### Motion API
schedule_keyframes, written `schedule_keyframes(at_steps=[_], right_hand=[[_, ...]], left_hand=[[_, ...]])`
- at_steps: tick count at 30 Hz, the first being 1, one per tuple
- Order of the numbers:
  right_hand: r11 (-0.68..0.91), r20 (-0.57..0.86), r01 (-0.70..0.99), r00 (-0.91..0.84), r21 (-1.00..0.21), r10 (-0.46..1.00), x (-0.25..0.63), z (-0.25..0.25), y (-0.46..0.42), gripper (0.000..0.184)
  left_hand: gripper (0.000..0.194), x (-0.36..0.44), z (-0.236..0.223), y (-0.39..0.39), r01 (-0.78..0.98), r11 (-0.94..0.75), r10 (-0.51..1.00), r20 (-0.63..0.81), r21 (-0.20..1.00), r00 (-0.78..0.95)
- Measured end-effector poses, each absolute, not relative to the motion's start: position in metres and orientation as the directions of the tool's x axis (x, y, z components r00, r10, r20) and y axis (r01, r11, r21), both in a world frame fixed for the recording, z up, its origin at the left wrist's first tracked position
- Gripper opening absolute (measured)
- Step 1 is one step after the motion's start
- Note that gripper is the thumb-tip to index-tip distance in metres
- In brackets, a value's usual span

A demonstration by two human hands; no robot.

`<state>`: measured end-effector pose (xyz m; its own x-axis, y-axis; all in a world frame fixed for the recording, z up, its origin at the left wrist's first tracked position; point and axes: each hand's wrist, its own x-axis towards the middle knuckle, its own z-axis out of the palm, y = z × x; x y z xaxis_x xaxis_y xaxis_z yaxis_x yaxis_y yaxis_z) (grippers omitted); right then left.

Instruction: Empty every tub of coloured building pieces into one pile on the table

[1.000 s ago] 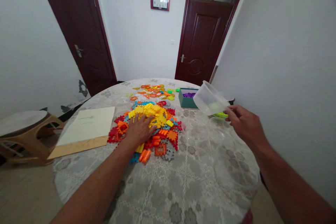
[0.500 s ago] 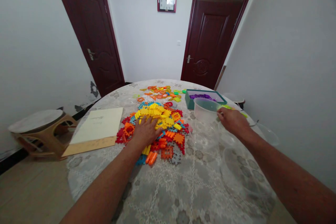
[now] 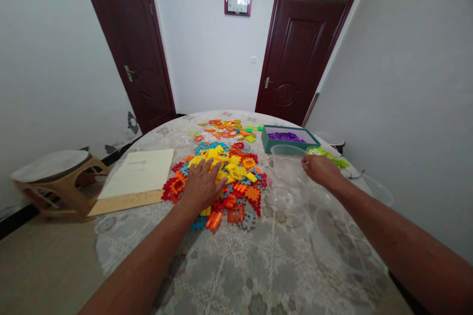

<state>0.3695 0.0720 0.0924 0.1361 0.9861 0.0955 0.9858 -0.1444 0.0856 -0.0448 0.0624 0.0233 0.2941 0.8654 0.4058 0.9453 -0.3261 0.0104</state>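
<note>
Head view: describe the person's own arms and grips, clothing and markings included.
The left arm and right arm are bare where visible: no sleeves, watch or bracelet. The left grip and right grip are ungloved human hands. No ring shows on the left; on the right I cannot tell.

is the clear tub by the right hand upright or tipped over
Upright. The clear tub has its round rim on top, walls below, with the right hand at its edge.
</note>
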Motion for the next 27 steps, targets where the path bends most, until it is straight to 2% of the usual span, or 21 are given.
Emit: schedule_keyframes(at_steps=[6, 13, 19, 27], right_hand=[[-0.09, 0.059, 0.994, 0.087, 0.053, 0.994, 0.369, 0.092, 0.071, 0.034], [-0.05, 0.122, 0.999, 0.05, -0.006, 0.991, 0.377, 0.089, 0.056, 0.04], [-0.233, 0.194, 0.972, 0.226, 0.015, 0.955, 0.429, 0.101, 0.038, 0.044], [-0.371, 0.127, 0.925, 0.359, 0.081, 0.925, 0.47, 0.09, 0.036, 0.041]], left_hand=[[0.065, -0.026, 0.02, 0.084, 0.955, -0.295, 0.936, 0.205, 0.01, 0.287], [0.071, -0.017, 0.013, 0.105, 0.962, -0.262, 0.941, 0.203, -0.073, 0.271], [0.074, -0.009, 0.015, 0.113, 0.967, -0.238, 0.944, 0.215, -0.09, 0.252], [0.068, -0.007, 0.013, 0.117, 0.972, -0.222, 0.932, 0.275, -0.078, 0.235]])
